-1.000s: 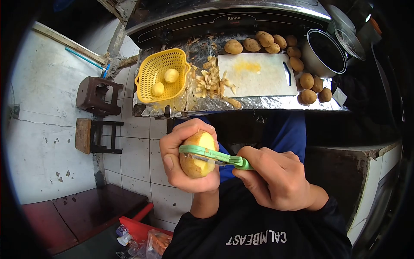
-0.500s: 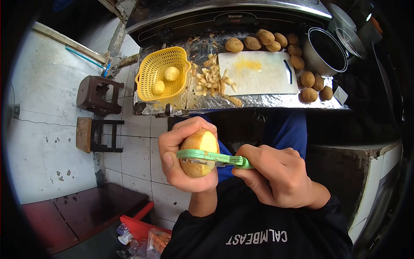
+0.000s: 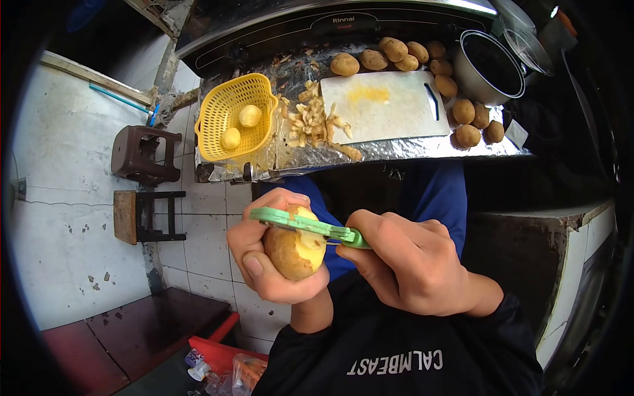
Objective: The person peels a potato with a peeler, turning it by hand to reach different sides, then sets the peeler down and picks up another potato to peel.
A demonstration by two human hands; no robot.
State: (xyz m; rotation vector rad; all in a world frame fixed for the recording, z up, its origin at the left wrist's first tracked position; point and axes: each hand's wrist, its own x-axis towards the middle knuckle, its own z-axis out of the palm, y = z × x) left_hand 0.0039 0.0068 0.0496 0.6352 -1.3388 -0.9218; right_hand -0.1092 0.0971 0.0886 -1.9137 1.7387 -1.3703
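A left hand point(image 3: 254, 257) curls its fingers tightly around a partly peeled potato point(image 3: 294, 254), held in the air below a foil-covered worktop point(image 3: 396, 149). A green peeler point(image 3: 297, 223) rests across the top of the potato, its handle pinched by the closed fingers of the right hand point(image 3: 413, 267).

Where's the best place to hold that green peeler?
Grip the green peeler by its narrow handle end, from the right, as the right hand does. Its wide blade end lies across the potato in the left hand, so stay off that.
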